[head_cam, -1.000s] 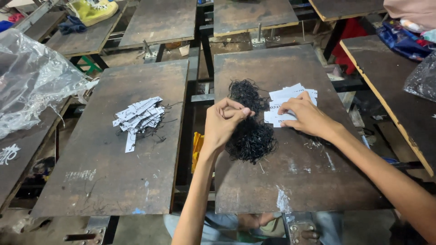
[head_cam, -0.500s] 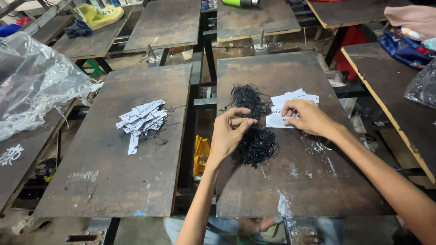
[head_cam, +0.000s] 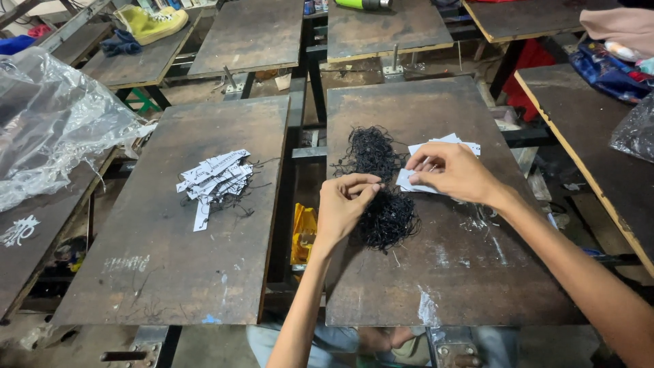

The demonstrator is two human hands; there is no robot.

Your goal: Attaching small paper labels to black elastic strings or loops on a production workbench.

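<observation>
On the right-hand board point(head_cam: 477, 272), the left hand point(head_cam: 344, 204) pinches strands from the black string tangle point(head_cam: 381, 184) while the right hand point(head_cam: 453, 170), just right of it, clamps white paper tags point(head_cam: 443, 144) (finished strung tags point(head_cam: 214, 180) lie left; much string remains).

My left hand point(head_cam: 344, 204) pinches strands at the near edge of the black thread pile point(head_cam: 379, 184). My right hand point(head_cam: 453, 174), just right of the pile, fingers white paper tags point(head_cam: 436, 151). More tags point(head_cam: 214, 178) lie well left of it.
</observation>
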